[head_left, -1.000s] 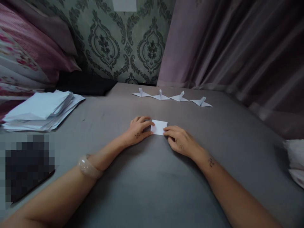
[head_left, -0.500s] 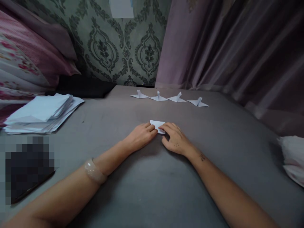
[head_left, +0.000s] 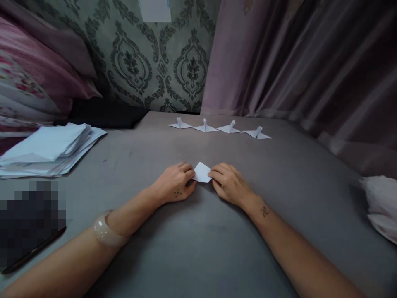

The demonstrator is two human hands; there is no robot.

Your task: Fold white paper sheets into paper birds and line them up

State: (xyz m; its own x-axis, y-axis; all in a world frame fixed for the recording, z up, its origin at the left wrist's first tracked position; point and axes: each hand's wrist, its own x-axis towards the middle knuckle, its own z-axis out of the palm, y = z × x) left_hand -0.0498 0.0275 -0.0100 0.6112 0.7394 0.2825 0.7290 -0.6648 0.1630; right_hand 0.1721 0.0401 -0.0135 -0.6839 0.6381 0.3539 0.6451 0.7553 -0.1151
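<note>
Folded paper (head_left: 202,172) now corner-forward; right wrist marking (head_left: 264,211) illegible

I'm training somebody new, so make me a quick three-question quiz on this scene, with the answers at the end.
1. How many folded paper figures stand in the row beyond the hands?
2. True or false: the left hand and the right hand both touch the small white paper.
3. Where is the stack of sheets?
A) Between the hands
B) To the left of both hands
C) To the right of both hands

Key: 1. Four. 2. True. 3. B.
</note>
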